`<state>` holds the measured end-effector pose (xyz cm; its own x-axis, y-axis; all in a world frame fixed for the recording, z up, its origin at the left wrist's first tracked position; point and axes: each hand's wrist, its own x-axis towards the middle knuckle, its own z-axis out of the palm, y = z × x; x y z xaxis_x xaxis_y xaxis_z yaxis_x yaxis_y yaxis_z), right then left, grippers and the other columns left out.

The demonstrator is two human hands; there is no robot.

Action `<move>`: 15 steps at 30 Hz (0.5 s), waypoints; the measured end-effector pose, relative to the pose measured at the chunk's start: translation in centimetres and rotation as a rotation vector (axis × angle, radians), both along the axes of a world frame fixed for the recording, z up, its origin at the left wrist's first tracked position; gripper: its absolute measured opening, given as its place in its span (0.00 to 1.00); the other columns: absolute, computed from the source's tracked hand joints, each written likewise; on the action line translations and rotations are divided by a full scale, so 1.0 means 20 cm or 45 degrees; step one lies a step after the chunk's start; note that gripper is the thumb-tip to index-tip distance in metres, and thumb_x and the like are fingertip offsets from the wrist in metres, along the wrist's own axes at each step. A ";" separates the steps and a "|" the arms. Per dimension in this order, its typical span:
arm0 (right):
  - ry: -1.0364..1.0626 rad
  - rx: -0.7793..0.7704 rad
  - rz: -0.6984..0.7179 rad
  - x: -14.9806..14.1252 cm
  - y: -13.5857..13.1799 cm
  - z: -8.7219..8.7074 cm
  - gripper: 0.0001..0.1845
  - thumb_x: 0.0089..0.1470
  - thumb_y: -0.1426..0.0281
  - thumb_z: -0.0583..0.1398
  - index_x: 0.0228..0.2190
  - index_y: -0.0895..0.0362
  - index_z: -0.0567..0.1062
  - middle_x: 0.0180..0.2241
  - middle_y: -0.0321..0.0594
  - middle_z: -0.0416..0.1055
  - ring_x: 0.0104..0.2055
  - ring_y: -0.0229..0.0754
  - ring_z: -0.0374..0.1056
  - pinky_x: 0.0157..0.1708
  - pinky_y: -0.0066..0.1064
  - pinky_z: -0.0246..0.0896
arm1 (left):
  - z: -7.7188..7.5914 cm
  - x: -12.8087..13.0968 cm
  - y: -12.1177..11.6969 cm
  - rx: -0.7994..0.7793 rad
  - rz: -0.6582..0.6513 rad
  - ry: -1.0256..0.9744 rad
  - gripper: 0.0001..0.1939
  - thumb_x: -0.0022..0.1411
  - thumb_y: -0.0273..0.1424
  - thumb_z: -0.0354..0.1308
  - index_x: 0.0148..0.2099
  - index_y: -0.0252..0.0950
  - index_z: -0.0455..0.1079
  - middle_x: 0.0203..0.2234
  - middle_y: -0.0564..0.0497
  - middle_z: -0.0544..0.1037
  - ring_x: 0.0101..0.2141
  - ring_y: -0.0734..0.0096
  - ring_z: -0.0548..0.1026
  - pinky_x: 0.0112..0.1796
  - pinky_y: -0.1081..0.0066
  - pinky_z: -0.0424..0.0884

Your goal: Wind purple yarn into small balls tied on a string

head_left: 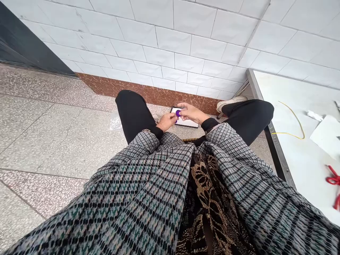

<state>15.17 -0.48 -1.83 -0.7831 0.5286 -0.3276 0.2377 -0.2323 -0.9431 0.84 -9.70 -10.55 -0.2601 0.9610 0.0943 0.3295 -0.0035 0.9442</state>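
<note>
Between my knees, my left hand point(167, 121) and my right hand point(190, 112) meet at a small bright purple piece point(177, 113). Its exact kind is too small to make out. The right thumb and fingers pinch it from the right. My left fingertips are closed at its lower left, where a second bit of purple shows just under them. Below both hands lies a flat white board or tray point(188, 122) with a dark rim, partly covered by the hands.
At the right stands a white-topped table point(288, 159) with a metal edge, bearing a yellow cord point(299, 122), white paper point(328, 136) and a red cord point(333, 180). A clear plastic bag point(115, 122) lies on the speckled floor at left. A white tiled wall point(159, 39) rises ahead.
</note>
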 end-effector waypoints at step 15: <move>0.053 -0.108 -0.191 -0.02 -0.01 0.04 0.12 0.57 0.88 0.56 0.36 0.61 0.71 0.18 0.28 0.67 0.16 0.28 0.59 0.18 0.17 0.60 | 0.11 0.04 -0.05 0.217 -0.196 0.636 0.13 0.65 0.33 0.50 0.32 0.35 0.73 0.30 0.48 0.76 0.33 0.67 0.72 0.40 0.67 0.69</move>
